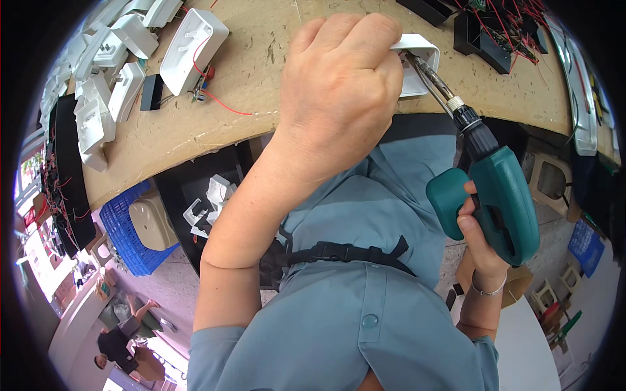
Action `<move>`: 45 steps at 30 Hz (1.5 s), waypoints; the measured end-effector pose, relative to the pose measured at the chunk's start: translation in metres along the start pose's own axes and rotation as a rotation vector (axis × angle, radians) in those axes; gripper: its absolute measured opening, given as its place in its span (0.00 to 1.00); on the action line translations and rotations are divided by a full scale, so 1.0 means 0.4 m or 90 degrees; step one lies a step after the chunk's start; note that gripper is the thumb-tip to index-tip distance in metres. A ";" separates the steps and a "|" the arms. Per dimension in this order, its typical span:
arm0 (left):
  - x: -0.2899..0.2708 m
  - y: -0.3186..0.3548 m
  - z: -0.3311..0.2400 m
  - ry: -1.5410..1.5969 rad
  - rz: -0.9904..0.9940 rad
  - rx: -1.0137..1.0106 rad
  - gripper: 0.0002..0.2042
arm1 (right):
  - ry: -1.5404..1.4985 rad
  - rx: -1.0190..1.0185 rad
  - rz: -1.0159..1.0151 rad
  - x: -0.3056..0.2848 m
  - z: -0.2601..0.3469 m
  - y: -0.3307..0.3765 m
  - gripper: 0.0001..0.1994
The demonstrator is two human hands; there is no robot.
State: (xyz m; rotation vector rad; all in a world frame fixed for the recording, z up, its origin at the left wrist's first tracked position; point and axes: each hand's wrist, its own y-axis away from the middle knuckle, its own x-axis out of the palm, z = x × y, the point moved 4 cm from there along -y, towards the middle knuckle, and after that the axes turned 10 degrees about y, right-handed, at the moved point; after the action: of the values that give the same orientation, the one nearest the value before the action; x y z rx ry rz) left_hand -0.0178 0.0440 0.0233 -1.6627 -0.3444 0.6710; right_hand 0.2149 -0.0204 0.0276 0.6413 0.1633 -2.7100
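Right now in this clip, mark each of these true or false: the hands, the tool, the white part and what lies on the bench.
1. The left hand grips a white plastic housing at the bench edge. True.
2. The right hand holds a red hammer. False: it holds a teal power screwdriver.
3. The screwdriver's bit points into the white housing. True.
4. The bench top is bare metal. False: it is a tan, scratched board.
5. More white housings lie on the left of the bench. True.
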 end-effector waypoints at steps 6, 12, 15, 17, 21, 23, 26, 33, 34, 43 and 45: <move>0.003 0.004 0.005 0.045 -0.040 -0.009 0.08 | 0.072 0.009 -0.013 -0.014 -0.003 0.009 0.22; -0.016 -0.011 -0.020 0.026 -0.015 -0.010 0.08 | 0.071 0.026 -0.014 -0.020 0.001 0.013 0.21; -0.022 -0.028 -0.038 -0.113 0.234 -0.212 0.05 | 0.065 0.034 -0.024 -0.021 0.016 0.010 0.22; -0.023 -0.028 -0.039 -0.117 0.225 -0.208 0.05 | 0.238 -0.067 0.019 -0.025 0.031 0.009 0.21; -0.022 -0.027 -0.038 -0.108 0.222 -0.213 0.05 | 0.259 -0.054 0.000 -0.016 0.052 0.007 0.18; -0.021 -0.026 -0.038 -0.103 0.220 -0.212 0.05 | 0.187 0.022 -0.039 -0.011 0.053 0.007 0.17; -0.024 -0.028 -0.039 -0.106 0.239 -0.220 0.05 | 0.286 -0.067 0.003 -0.019 0.057 0.003 0.19; -0.023 -0.030 -0.038 -0.092 0.229 -0.220 0.05 | 0.208 -0.061 0.003 -0.012 0.039 0.015 0.21; -0.023 -0.031 -0.039 -0.094 0.235 -0.224 0.05 | 0.186 -0.038 -0.007 -0.011 0.039 0.017 0.22; -0.021 -0.027 -0.037 -0.101 0.233 -0.215 0.05 | 0.115 0.048 -0.020 -0.004 0.048 0.021 0.23; -0.022 -0.029 -0.039 -0.097 0.219 -0.205 0.05 | 0.104 0.058 -0.025 -0.005 0.048 0.020 0.23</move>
State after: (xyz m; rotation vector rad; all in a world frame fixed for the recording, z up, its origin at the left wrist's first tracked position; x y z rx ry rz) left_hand -0.0138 0.0291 0.0379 -2.0065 -0.2876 1.0462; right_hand 0.2114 -0.0308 0.0456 0.8965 0.0943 -2.7142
